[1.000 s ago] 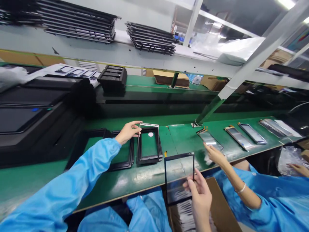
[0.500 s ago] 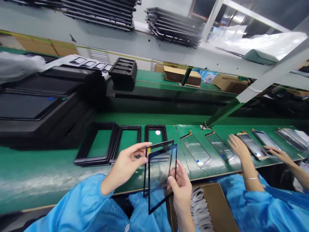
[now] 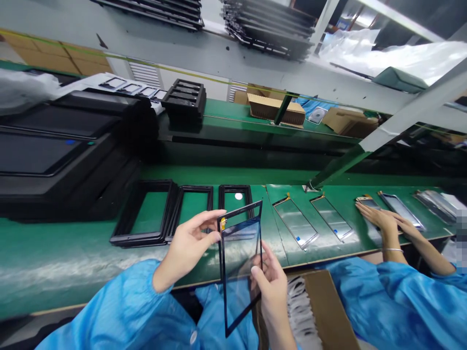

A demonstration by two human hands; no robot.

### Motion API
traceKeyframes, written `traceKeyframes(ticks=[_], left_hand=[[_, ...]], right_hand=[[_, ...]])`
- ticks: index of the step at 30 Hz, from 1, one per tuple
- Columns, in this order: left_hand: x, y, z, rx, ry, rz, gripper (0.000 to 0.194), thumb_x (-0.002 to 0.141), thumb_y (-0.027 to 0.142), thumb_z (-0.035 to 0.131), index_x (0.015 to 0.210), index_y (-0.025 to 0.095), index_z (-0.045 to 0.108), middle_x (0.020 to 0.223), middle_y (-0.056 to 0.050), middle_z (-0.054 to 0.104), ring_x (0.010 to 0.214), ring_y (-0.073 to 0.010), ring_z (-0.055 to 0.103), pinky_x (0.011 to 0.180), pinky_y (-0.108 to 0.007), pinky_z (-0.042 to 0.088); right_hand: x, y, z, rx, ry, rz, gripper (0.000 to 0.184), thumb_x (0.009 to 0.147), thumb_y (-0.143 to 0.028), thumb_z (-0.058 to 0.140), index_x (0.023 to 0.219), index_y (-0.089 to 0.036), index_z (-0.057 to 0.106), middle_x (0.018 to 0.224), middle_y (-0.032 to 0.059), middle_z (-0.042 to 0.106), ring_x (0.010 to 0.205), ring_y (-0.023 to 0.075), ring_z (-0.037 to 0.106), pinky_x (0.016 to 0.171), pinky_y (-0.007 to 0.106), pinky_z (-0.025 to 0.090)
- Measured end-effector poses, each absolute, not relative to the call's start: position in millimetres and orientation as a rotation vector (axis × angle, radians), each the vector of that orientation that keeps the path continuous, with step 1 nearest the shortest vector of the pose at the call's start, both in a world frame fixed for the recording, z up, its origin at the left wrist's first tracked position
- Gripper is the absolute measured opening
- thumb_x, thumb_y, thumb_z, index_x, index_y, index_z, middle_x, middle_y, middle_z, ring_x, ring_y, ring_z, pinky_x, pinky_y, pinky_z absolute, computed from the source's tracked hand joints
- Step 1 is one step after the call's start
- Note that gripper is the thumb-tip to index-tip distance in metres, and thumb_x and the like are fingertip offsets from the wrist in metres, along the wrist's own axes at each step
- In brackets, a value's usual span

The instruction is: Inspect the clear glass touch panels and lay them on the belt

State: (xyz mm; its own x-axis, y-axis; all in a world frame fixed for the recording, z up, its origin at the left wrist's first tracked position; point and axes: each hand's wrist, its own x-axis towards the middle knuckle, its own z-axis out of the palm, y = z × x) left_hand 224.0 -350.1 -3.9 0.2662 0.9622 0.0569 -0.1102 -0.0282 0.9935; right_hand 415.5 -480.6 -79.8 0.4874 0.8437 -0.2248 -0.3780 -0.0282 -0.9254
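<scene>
My left hand [image 3: 195, 245] pinches the upper left corner of a thin black frame [image 3: 242, 210], held upright above the bench edge. Pressed between the thumb and fingers of my right hand [image 3: 270, 282] is a clear glass touch panel [image 3: 239, 265] with a black border. The panel overlaps the near side of the frame, its top edge lower than the frame's. A small yellow flex tab [image 3: 223, 223] shows at the frame's upper left corner. Beyond my hands lie stacks of black frames [image 3: 146, 238] on the green bench [image 3: 91, 262].
Two glass panels [image 3: 295, 221] with blue stickers lie to the right. A co-worker's hands [image 3: 383, 221] rest on a device further right. Piled black trays [image 3: 73, 194] stand at left. An open cardboard box [image 3: 328, 301] sits below the bench edge. A slanted post [image 3: 379, 136] rises behind.
The glass panel has slid lower against the frame and lines up more closely with its sides. The co-worker's hands have come together on one device.
</scene>
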Motion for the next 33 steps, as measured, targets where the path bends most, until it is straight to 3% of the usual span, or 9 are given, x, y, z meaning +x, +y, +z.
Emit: traceKeyframes(ticks=[13, 18, 23, 29, 33], left_hand=[[224, -353, -4, 1.376, 0.912, 1.088, 0.035, 0.084, 0.024, 0.081, 0.117, 0.03, 0.086, 0.099, -0.005, 0.071, 0.086, -0.0186, 0.07, 0.071, -0.024, 0.064], [223, -354, -4, 1.277, 0.86, 0.965, 0.038, 0.087, 0.031, 0.082, 0.124, 0.026, 0.083, 0.087, -0.006, 0.073, 0.075, -0.0171, 0.069, 0.066, -0.024, 0.062], [225, -355, -5, 1.096, 0.863, 0.883, 0.052, 0.081, 0.041, 0.089, 0.128, 0.02, 0.08, 0.084, -0.007, 0.075, 0.072, -0.018, 0.071, 0.062, -0.025, 0.063], [225, -356, -11, 1.012, 0.835, 0.86, 0.053, 0.081, 0.039, 0.091, 0.13, 0.022, 0.079, 0.086, -0.006, 0.077, 0.074, -0.0169, 0.074, 0.063, -0.024, 0.065], [225, -355, -12, 0.977, 0.821, 0.841, 0.054, 0.083, 0.037, 0.09, 0.134, 0.026, 0.077, 0.098, -0.008, 0.08, 0.086, -0.0219, 0.078, 0.065, -0.026, 0.067]], right_hand=[[420, -489, -73, -1.328, -0.495, 0.954, 0.071, 0.078, -0.041, 0.092, 0.144, -0.024, 0.069, 0.09, 0.0027, 0.067, 0.066, 0.0141, 0.058, 0.048, 0.021, 0.049], [420, -493, -72, -1.388, -0.527, 0.859, 0.071, 0.082, -0.039, 0.089, 0.147, -0.025, 0.066, 0.097, 0.0045, 0.071, 0.077, 0.0164, 0.063, 0.059, 0.023, 0.055], [419, -494, -72, -1.462, -0.576, 0.811, 0.07, 0.083, -0.041, 0.086, 0.148, -0.024, 0.066, 0.099, 0.0046, 0.071, 0.081, 0.017, 0.065, 0.073, 0.028, 0.059], [417, -494, -63, -1.466, -0.552, 0.876, 0.074, 0.084, -0.044, 0.087, 0.151, -0.026, 0.062, 0.096, 0.0031, 0.069, 0.075, 0.0156, 0.063, 0.059, 0.024, 0.055], [416, -493, -59, -1.458, -0.525, 0.9, 0.073, 0.082, -0.043, 0.088, 0.149, -0.025, 0.065, 0.098, 0.0033, 0.069, 0.076, 0.0151, 0.063, 0.061, 0.024, 0.056]])
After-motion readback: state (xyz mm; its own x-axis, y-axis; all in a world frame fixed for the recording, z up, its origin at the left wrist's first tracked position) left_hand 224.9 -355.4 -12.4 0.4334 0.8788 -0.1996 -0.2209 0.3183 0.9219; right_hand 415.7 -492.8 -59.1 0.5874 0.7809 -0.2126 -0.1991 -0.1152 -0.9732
